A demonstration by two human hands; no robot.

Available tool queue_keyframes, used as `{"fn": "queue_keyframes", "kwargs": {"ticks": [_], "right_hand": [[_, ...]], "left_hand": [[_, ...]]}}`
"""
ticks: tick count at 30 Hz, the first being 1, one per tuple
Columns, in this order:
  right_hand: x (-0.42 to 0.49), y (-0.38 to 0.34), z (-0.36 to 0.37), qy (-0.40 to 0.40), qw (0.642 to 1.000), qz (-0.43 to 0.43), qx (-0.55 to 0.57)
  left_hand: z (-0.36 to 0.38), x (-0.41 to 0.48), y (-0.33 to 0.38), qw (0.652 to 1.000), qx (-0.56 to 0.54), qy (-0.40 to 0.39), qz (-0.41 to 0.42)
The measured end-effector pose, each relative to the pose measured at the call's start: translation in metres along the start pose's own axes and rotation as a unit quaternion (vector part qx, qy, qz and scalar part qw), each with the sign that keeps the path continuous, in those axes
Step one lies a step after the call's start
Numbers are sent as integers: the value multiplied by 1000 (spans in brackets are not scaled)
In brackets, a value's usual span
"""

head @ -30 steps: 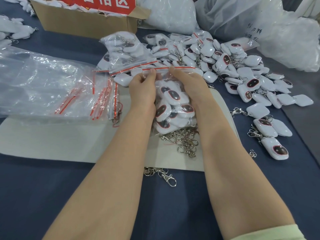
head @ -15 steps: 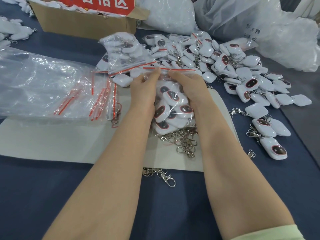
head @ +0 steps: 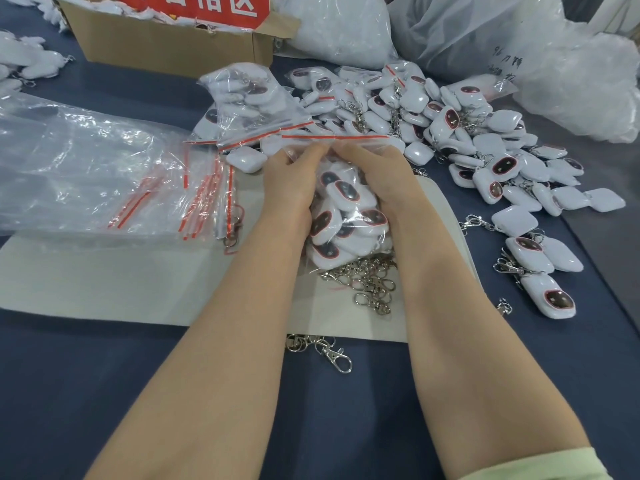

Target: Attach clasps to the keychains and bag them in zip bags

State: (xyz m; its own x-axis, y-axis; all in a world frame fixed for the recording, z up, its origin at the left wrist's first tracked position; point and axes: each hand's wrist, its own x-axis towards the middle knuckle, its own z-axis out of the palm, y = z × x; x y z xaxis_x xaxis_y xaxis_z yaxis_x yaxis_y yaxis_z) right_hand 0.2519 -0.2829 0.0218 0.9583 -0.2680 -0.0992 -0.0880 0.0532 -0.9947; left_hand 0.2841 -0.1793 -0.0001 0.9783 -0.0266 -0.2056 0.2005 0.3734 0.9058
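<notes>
A clear zip bag (head: 346, 216) with a red seal strip is full of white keychains with dark oval faces, their metal clasps bunched at its near end. My left hand (head: 291, 181) and my right hand (head: 384, 174) pinch the bag's top just under the red strip, fingertips close together at the middle. Another filled zip bag (head: 249, 105) lies just beyond. A heap of loose white keychains (head: 467, 140) spreads to the right. A loose clasp (head: 332, 355) lies on the dark cloth near my forearms.
A stack of empty zip bags (head: 104, 174) lies at the left on a pale sheet (head: 104, 282). A cardboard box (head: 173, 46) stands at the back. Large white plastic sacks (head: 519, 46) fill the back right. More white keychains (head: 24, 64) lie at the far left.
My two hands have slid toward each other along the bag's red seal strip, from its ends to the middle. The bag itself stays in place.
</notes>
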Motion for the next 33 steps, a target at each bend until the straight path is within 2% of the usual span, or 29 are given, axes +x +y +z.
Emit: {"fn": "queue_keyframes", "kwargs": {"ticks": [7, 11, 16, 22, 28, 33], "right_hand": [[-2, 1, -1, -23, 999, -7, 41], [0, 0, -1, -33, 998, -8, 52], [2, -1, 1, 1, 998, 10, 69], [3, 1, 0, 8, 996, 6, 86], [3, 1, -2, 12, 998, 2, 56], [7, 0, 1, 29, 994, -4, 103]], "left_hand": [[-1, -1, 1, 999, -16, -27, -6], [1, -2, 2, 1000, -24, -12, 8], [1, -3, 3, 998, -54, 29, -6], [-1, -2, 4, 998, -35, -33, -29], [2, -6, 4, 999, -24, -19, -13], [5, -9, 7, 1000, -13, 11, -8]]}}
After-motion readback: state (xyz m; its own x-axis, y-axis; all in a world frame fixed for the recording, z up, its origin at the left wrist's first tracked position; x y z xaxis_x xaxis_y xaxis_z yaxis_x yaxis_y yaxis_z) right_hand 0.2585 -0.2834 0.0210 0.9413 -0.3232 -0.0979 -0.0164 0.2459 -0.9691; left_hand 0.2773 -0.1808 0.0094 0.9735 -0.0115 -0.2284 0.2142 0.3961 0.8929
